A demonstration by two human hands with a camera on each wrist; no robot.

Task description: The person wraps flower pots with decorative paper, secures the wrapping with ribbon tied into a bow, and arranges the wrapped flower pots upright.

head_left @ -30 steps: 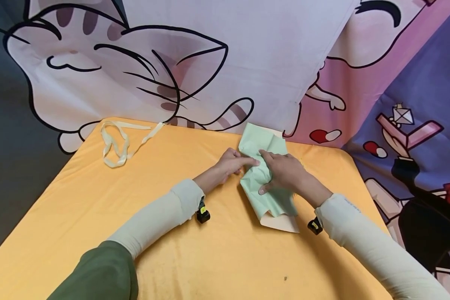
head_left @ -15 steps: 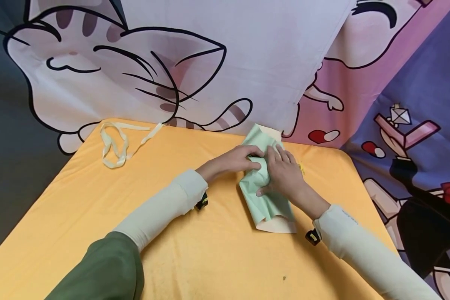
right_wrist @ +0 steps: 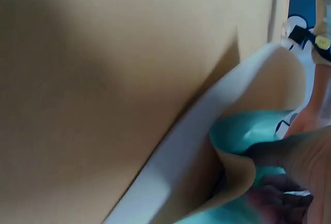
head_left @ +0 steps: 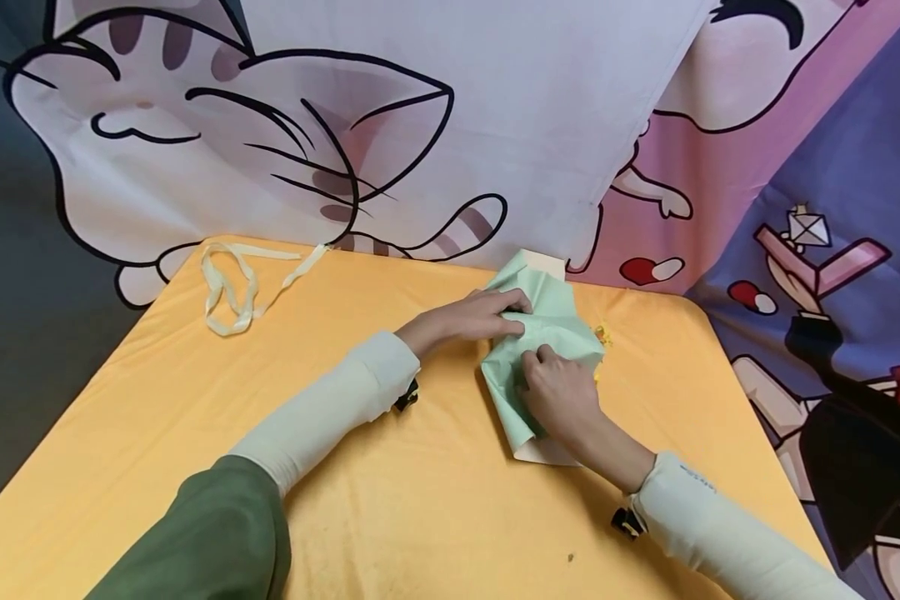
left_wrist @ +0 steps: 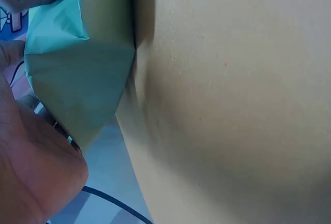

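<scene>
A sheet of green paper (head_left: pixel 562 312) with a pale underside lies folded and creased near the table's back edge. My left hand (head_left: pixel 471 318) holds its upper left part, the index finger and thumb curved on top with a small gap between them. Lower down, my right hand (head_left: pixel 564 396) has its fingers curled and grips the paper's middle. In the right wrist view my right thumb (right_wrist: pixel 269 154) reaches into a fold of the green paper (right_wrist: pixel 243 128). Small yellow bits (head_left: pixel 602 336) stick out at the paper's right edge; what lies inside the folds is hidden.
A cream ribbon (head_left: pixel 228 312) lies loosely looped at the back left of the yellow-covered table (head_left: pixel 390 500). Cloth with cartoon drawings (head_left: pixel 420 50) hangs right behind the table and along its right side. A small dark speck (head_left: pixel 570 557) is near the front.
My left hand has moved right onto the paper, its finger no longer pointing straight. My right hand has gone from lying spread on the paper to gripping lower down. The paper's right side now sticks out farther.
</scene>
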